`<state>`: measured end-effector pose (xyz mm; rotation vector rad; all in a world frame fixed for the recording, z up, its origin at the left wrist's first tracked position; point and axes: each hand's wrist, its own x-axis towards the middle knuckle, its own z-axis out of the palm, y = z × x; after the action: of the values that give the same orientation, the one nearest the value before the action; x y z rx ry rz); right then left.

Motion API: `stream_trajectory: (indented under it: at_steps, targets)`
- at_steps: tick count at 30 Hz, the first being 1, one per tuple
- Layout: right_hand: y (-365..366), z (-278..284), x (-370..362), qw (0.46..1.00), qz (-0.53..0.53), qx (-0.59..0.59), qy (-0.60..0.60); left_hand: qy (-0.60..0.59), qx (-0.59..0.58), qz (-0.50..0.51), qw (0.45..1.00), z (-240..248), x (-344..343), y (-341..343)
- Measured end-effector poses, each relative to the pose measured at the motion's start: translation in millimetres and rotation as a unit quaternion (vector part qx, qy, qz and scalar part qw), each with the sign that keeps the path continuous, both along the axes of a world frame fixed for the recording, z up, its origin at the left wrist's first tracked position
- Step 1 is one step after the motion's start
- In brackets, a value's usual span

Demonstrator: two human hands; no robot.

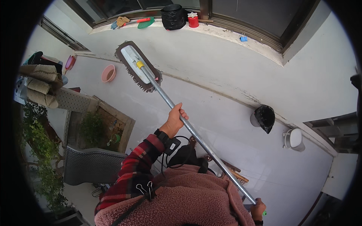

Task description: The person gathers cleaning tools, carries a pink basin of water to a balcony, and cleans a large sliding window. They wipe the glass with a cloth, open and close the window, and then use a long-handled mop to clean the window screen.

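Note:
A flat mop (196,138) with a long metal pole runs slantwise across the head view. Its wide head has a white plate, a yellow joint and a shaggy brown-grey pad, and lies toward the far left. Midway along the pole, my left hand (175,118) is closed round it. My right hand (258,209) grips the pole's near end at the lower right, where a bit of green shows. Whether the pad touches the floor or hangs above it, I cannot tell.
On the pale floor stand a pink basin (109,73), a black-lined bin (263,117) and a white bucket (294,139). A grey woven chair (90,164) and a planter box (126,132) are at left. The window ledge (222,35) holds a black-bagged container (174,17) and a red pot (193,21).

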<state>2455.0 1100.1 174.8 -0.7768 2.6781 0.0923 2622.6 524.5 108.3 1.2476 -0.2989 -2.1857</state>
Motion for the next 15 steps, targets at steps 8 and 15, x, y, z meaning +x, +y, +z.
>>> stream_trajectory:
  at_steps: [8, 15]
  targets:
    - [-51, 0, -11, 0.995, 0.061, 0.012, -0.077, 0.014, 0.057, 0.038, 0.998, -36, 61, -22]
    - [-82, 7, -12, 0.994, 0.067, 0.034, -0.077, -0.035, 0.053, 0.018, 0.998, -61, 62, -56]
